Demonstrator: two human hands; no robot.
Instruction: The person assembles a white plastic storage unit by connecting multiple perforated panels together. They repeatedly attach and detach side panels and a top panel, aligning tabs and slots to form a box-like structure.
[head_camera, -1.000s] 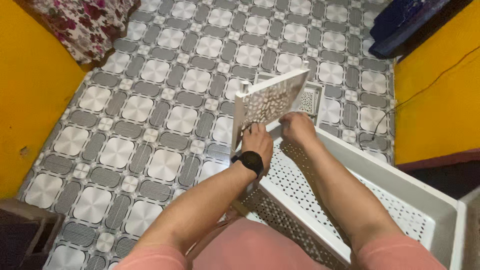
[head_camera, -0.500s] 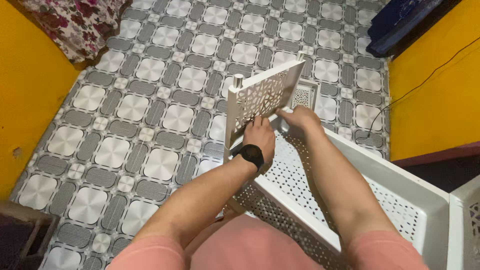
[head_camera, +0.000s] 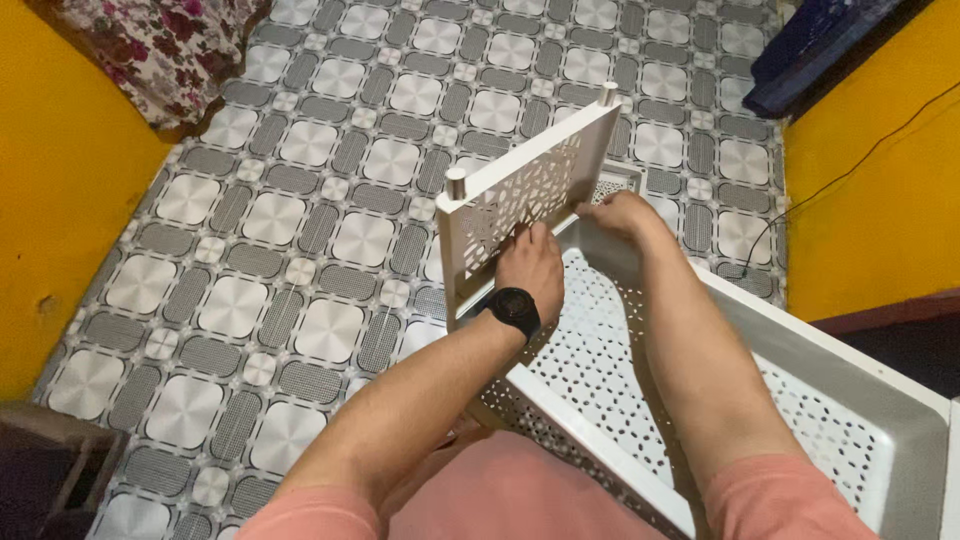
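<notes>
A white plastic side panel (head_camera: 520, 190) with a cut-out lattice pattern stands upright at the far end of a white perforated shelf tray (head_camera: 600, 360). My left hand (head_camera: 530, 265), with a black watch on the wrist, presses against the panel's lower part. My right hand (head_camera: 620, 212) grips the panel's lower right edge where it meets the tray's corner. Short round pegs stick up from the panel's top corners.
Another white lattice piece (head_camera: 615, 185) lies on the patterned grey tile floor (head_camera: 300, 230) behind the panel. Yellow walls stand left and right. A floral cloth (head_camera: 160, 45) is at top left, a dark blue object (head_camera: 810, 50) at top right, and a thin cable (head_camera: 850, 170) runs along the right wall.
The panel has swung more upright and shifted slightly left against the tray's end. Both hands moved with it, the right hand sliding toward the panel's right edge.
</notes>
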